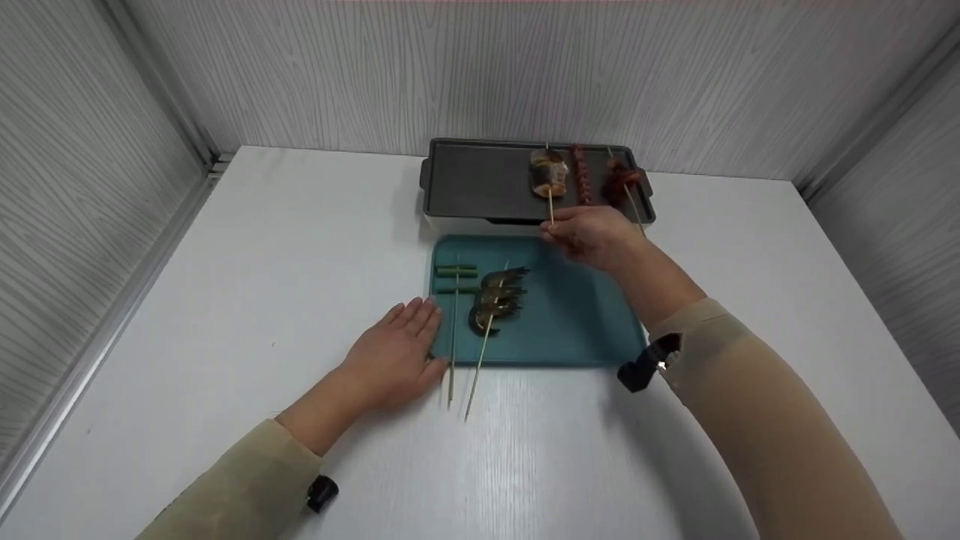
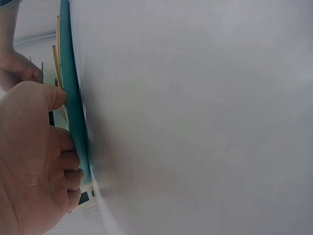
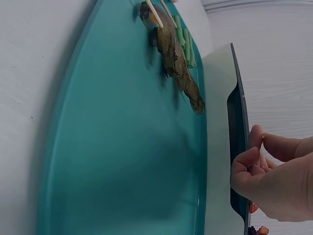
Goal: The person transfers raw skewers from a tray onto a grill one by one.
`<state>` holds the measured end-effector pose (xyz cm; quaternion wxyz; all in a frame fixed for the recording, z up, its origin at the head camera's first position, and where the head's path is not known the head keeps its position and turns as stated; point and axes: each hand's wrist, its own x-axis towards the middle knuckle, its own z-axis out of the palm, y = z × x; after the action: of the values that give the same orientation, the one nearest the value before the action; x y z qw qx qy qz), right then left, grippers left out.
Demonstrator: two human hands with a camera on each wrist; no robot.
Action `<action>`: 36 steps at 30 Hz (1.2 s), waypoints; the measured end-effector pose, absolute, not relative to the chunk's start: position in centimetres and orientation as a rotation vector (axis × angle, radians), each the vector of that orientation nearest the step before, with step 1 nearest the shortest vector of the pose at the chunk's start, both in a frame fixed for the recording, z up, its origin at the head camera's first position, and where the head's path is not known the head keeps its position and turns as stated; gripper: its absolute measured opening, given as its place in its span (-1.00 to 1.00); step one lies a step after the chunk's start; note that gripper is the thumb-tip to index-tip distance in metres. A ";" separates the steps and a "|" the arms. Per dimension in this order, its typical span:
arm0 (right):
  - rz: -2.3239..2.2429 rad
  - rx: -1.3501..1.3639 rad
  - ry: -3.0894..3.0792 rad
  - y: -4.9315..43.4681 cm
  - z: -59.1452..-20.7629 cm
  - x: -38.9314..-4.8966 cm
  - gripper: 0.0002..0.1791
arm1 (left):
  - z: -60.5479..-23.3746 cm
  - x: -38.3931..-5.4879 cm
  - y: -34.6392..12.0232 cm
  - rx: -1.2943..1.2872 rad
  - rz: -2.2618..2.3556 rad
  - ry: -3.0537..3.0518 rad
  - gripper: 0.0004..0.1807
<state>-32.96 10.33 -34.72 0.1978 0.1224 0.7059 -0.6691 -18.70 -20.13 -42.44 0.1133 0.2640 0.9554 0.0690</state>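
My right hand (image 1: 592,236) pinches the bare stick of a skewer with a thick brown and pale chunk (image 1: 550,174), which lies over the dark griddle (image 1: 476,180). In the right wrist view, thumb and fingertips meet at the stick's end by the griddle's front. Straight-fingered, my left hand (image 1: 394,356) rests at the left edge of the teal tray (image 1: 577,322), its thumb beside the stick ends. On that tray lie a skewer of green stalk pieces (image 1: 466,289) and a shrimp skewer (image 1: 495,300), both sticks reaching past the front rim.
On the griddle's right side lie a skewer of small red pieces (image 1: 581,176) and one with a dark red bunch (image 1: 619,182). The griddle stands just behind the tray on a white table (image 1: 315,247). Grey wood-grain panels (image 1: 337,75) rise behind and at both sides.
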 end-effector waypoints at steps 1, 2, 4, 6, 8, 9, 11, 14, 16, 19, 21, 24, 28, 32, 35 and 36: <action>-1.866 0.340 1.986 10.3 -34.7 -32.9 -0.44 | -42.5 -18.7 -20.1 0.778 0.203 2.803 -0.16; -1.858 0.334 1.996 10.4 -34.8 -32.9 -0.43 | -42.5 -18.8 -20.2 0.782 0.203 2.804 -0.16; -1.840 0.326 2.015 10.5 -34.9 -32.8 -0.43 | -42.5 -18.8 -20.3 0.790 0.210 2.805 -0.17; -1.830 0.329 2.025 10.6 -35.0 -32.7 -0.42 | -42.6 -18.9 -20.4 0.798 0.219 2.806 -0.17; -1.836 0.334 2.022 10.7 -35.1 -32.6 -0.42 | -42.6 -19.1 -20.4 0.798 0.217 2.805 -0.17; -1.837 0.336 2.022 10.7 -35.2 -32.5 -0.42 | -42.7 -19.1 -20.5 0.797 0.217 2.805 -0.17; -1.839 0.333 2.025 10.8 -35.2 -32.3 -0.40 | -42.8 -19.3 -20.5 0.793 0.216 2.803 -0.17; -1.807 0.297 2.066 10.8 -35.1 -31.7 -0.37 | -42.8 -19.4 -20.6 0.784 0.220 2.800 -0.17; -1.771 0.263 2.105 10.9 -35.0 -31.3 -0.34 | -42.8 -19.5 -20.7 0.778 0.223 2.800 -0.17; -1.708 0.196 2.173 11.2 -34.8 -30.5 -0.31 | -42.8 -19.7 -20.9 0.774 0.223 2.806 -0.17; -1.665 0.144 2.223 11.5 -34.7 -29.9 -0.30 | -42.8 -19.9 -21.0 0.775 0.219 2.811 -0.17; -1.570 0.056 2.324 12.1 -34.6 -29.0 -0.31 | -42.8 -20.1 -21.1 0.776 0.209 2.812 -0.17; -1.392 -0.052 2.497 13.2 -34.7 -27.9 -0.32 | -42.6 -20.3 -21.3 0.770 0.210 2.816 -0.18; -1.169 -0.151 2.674 14.6 -35.2 -27.1 -0.33 | -42.6 -20.5 -21.4 0.774 0.215 2.821 -0.18; -1.012 -0.230 2.758 15.6 -35.9 -26.6 -0.33 | -42.6 -20.5 -21.6 0.776 0.223 2.822 -0.19; -0.964 -0.257 2.777 15.8 -36.1 -26.5 -0.34 | -42.6 -20.5 -21.7 0.775 0.223 2.821 -0.18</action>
<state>-26.47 15.85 -36.08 0.0951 -0.0866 0.9368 -0.3253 -20.53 -21.68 -42.56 0.1038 0.2626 0.9563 0.0755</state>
